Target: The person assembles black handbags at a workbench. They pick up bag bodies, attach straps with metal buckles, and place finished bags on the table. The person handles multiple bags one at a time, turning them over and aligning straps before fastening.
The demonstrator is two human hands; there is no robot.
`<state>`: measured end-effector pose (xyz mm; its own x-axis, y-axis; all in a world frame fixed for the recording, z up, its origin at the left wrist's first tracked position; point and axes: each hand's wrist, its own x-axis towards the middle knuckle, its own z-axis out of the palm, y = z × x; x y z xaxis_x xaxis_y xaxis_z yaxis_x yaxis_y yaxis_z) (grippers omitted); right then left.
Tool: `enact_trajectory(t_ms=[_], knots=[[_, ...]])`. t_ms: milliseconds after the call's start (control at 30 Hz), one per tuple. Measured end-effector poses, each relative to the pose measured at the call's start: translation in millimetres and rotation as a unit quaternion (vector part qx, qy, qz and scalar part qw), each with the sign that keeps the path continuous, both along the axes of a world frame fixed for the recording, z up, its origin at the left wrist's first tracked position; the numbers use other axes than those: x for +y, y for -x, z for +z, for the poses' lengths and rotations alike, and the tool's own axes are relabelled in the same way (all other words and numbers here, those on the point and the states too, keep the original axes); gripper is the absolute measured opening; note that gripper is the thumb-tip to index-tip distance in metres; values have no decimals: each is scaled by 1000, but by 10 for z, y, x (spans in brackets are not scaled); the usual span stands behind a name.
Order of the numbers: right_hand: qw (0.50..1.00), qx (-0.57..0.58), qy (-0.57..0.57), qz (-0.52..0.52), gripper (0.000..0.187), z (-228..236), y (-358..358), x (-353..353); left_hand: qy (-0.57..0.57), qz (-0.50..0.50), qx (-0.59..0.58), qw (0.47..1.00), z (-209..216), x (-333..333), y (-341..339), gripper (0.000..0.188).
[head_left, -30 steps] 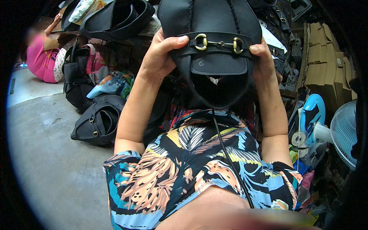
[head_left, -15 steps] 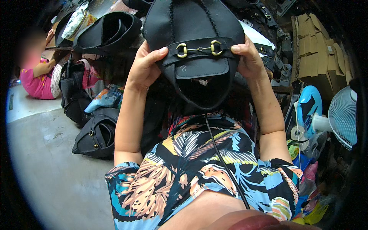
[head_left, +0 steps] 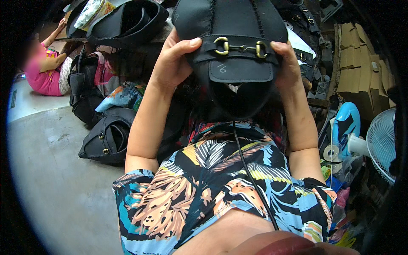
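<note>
Between my two hands hangs a black leather shoe upper (head_left: 233, 23) with raised stitched seams and a stitched tongue flap. A brass-coloured metal bit (head_left: 243, 48) with two rings crosses its strap. My left hand (head_left: 172, 63) grips the upper's left edge, thumb on the strap, fingers hidden behind the leather. On the other edge, my right hand (head_left: 288, 63) holds it the same way, thumb beside the right ring. The opening of the upper faces down toward me, and its inside is dark.
More black uppers (head_left: 104, 142) lie in a heap at the left, with others (head_left: 127, 25) at the far left. A person in pink (head_left: 42, 80) sits beyond. Flattened cardboard boxes (head_left: 357, 63), a white fan (head_left: 380, 140) and thread spools (head_left: 330, 152) stand at the right.
The upper and both hands sit a little further right and higher in the picture, as the view shifts. My grip on it looks the same. The seated person's arm is raised further.
</note>
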<state>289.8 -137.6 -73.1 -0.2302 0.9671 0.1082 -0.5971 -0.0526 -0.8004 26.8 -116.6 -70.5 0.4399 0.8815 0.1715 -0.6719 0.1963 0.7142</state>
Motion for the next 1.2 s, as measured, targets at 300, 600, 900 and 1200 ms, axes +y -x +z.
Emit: enact_trajectory(t_ms=[300, 600, 900, 1200], knots=[[978, 167, -26, 119, 31, -233, -4, 158, 24, -136, -125, 983, -148, 183, -196, 38], [998, 58, -14, 34, 32, -74, -124, 256, -11, -29, 42, 999, -65, 360, -122, 52], [998, -55, -32, 24, 47, 38, -290, 252, -3, -22, 91, 996, -54, 326, -7, 53], [994, -94, -54, -8, 67, 73, -219, 219, 8, -22, 97, 995, -105, 318, 34, 55]])
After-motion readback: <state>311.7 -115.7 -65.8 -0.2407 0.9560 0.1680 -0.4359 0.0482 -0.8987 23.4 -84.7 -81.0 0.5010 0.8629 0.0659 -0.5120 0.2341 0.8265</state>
